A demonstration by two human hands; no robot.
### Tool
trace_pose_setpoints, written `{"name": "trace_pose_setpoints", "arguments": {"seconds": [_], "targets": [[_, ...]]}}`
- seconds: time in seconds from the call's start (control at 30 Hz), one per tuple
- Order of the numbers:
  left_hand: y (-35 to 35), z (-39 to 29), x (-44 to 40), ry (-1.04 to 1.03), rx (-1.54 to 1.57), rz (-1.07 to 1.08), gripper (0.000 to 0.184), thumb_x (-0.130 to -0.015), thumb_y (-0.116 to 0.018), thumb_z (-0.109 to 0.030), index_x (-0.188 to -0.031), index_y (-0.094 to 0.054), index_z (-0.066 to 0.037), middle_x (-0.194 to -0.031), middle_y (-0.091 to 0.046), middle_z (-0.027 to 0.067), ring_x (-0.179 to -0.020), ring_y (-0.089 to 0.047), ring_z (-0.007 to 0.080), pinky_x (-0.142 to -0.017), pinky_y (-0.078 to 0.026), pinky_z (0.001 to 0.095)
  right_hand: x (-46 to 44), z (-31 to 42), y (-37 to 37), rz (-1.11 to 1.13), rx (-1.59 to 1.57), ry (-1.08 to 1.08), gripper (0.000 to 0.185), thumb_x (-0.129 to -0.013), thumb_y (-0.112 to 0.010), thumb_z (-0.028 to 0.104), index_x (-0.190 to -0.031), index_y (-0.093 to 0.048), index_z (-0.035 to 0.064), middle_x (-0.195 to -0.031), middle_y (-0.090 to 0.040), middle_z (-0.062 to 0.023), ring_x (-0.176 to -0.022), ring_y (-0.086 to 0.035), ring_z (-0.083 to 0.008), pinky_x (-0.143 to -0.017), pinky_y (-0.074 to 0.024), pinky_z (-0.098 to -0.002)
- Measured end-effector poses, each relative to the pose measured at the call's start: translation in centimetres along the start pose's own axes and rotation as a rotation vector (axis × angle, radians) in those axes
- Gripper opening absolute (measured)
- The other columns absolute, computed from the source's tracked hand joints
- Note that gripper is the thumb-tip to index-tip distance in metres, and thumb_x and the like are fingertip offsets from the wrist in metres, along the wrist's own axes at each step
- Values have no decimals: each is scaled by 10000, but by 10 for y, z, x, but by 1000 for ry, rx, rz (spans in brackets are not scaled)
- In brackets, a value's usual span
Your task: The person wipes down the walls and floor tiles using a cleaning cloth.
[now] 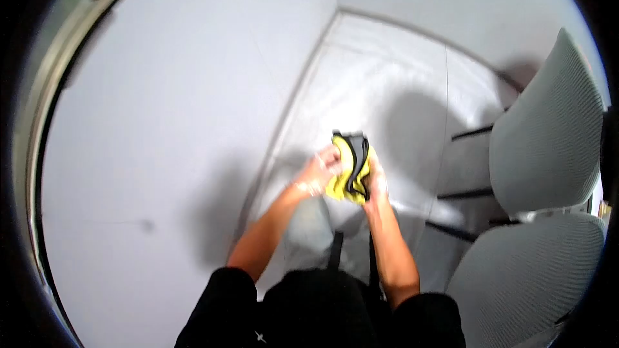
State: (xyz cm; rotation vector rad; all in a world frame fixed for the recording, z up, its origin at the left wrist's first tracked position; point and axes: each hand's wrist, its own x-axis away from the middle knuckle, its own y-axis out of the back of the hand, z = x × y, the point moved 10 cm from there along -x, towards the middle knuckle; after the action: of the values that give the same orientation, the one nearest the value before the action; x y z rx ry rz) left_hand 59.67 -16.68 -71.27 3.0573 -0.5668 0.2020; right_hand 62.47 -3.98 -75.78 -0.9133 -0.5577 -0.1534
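my left hand (322, 166): fingers curled on left side of yellow-and-black bundle (354, 166) | my right hand (378, 185): gripping its right edge | bundle: held between both, above the pale floor (374, 61) | grey chairs (548, 145): to my right

Head view, single: from above the person's torso (316, 309), facing forward and steeply down; wide, dark-rimmed field; left hand (320, 169) and right hand (378, 183) near, floor (361, 77) beyond.

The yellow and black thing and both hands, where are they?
Yellow and black thing (351, 169): head view, its middle.
Left hand (318, 171): head view, middle of hand.
Right hand (378, 182): head view, middle of hand.
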Motion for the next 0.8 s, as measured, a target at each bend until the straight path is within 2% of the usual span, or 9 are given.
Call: {"name": "trace_pose_setpoints", "arguments": {"seconds": [0.03,0.1,0.17,0.2,0.3,0.47,0.57,0.67,0.8], "targets": [[5,-2,1,-76,-187,-53,348,-984,-663,-225,-1266,-574,-42,-1091,-724,121,-1020,-692,214,-906,-540,372,4,0,-3,20,47,25,529,-1074,-392,476,-1353,-571,64,-1307,-654,-119,-1162,-641,-254,-1002,-522,-424],[1,-72,23,-40,-933,-190,295,-1012,-600,-300,-1169,-559,-53,-955,-723,183,-853,-719,332,-731,-570,436,21,-9,-13,114,20,-115,577,-1036,-472,542,-1362,-564,74,-1307,-652,-99,-1190,-620,-249,-1034,-492,-428],[-12,-94,32,-409,-1131,-245,277,-1020,-559,-338,-1102,-540,-73,-846,-687,195,-710,-675,400,-575,-533,497,-21,-30,42,91,257,-32,633,-983,-586,554,-1404,-531,86,-1317,-637,-75,-1193,-607,-241,-1065,-459,-422],[-19,-113,40,-540,-1228,-252,230,-1021,-560,-299,-1079,-511,-81,-802,-676,142,-634,-664,367,-513,-508,489,-14,-25,19,147,323,-33,622,-971,-623,521,-1403,-526,84,-1305,-637,-70,-1178,-609,-235,-1071,-451,-413],[-18,-103,43,-527,-1320,-249,231,-1016,-562,-290,-1122,-505,-93,-789,-670,144,-622,-661,350,-515,-511,481,23,-24,-31,268,469,13,572,-908,-748,318,-1358,-531,37,-1251,-654,-81,-1151,-629,-241,-1040,-485,-426],[10,-130,46,-230,-1067,-319,259,-1048,-519,-306,-1173,-424,-100,-900,-692,210,-694,-650,466,-558,-499,568,10,-29,-11,166,69,-111,486,-829,-625,56,-1301,-554,-35,-1220,-667,-152,-1104,-673,-325,-986,-545,-496],[26,-128,48,-296,-981,-350,275,-1046,-519,-311,-1181,-417,-94,-901,-696,215,-732,-651,485,-606,-495,590,16,-27,-14,187,-65,-143,499,-754,-615,64,-1246,-588,-12,-1208,-681,-159,-1102,-670,-359,-1006,-541,-508],[34,-125,54,-278,-838,-425,301,-1039,-523,-371,-1191,-456,-120,-941,-690,219,-776,-644,503,-660,-493,602,12,-31,-15,199,-121,-129,510,-804,-640,105,-1296,-558,-1,-1243,-652,-146,-1095,-662,-353,-991,-536,-498],[41,-118,47,-88,-905,-371,314,-1046,-502,-372,-1209,-455,-108,-873,-689,232,-848,-656,492,-735,-494,596,-5,-23,31,-231,580,116,580,-922,-688,281,-1419,-473,70,-1307,-572,-109,-1132,-599,-347,-940,-513,-547]]}}
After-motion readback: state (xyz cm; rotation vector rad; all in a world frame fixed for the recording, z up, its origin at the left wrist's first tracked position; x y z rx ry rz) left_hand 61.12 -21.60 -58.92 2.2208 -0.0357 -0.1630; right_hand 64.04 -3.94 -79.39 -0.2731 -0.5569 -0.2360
